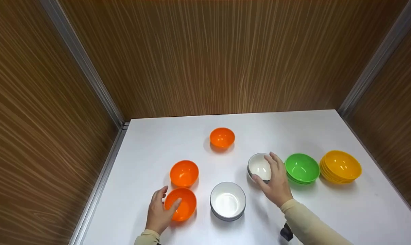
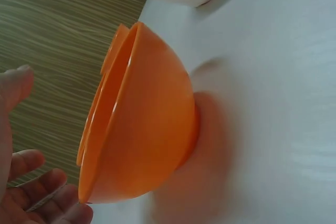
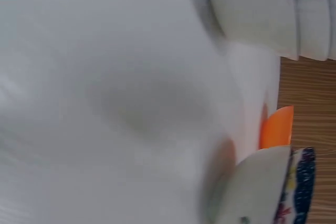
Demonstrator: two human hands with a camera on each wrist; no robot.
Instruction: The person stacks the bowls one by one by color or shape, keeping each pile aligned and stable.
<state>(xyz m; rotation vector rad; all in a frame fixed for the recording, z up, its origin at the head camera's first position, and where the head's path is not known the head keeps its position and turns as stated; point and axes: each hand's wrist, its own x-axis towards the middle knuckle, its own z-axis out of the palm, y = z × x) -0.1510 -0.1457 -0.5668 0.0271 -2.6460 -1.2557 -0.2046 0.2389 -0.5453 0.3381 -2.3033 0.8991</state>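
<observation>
My left hand (image 1: pixel 160 211) hovers at the left of the near orange bowl (image 1: pixel 186 209), thumb and fingers spread. In the left wrist view, fingertips lie right at the rim of that orange bowl (image 2: pixel 147 124), without curling round it. A second orange bowl (image 1: pixel 184 173) stands just behind it. Over the right part of a single white bowl (image 1: pixel 258 165) is my right hand (image 1: pixel 276 185), its thumb and fingers held apart. The right wrist view has no fingers in sight, only the white bowl (image 3: pixel 257 187) with a patterned band near its rim.
Between the hands stands a stack of white bowls (image 1: pixel 228 201). A third orange bowl (image 1: pixel 222 137) sits farther back. Stacked green bowls (image 1: pixel 302 168) and yellow bowls (image 1: pixel 341 166) stand to the right. Wood-grain panels (image 1: pixel 225 61) enclose the white table (image 1: pixel 157 143) behind and at both sides.
</observation>
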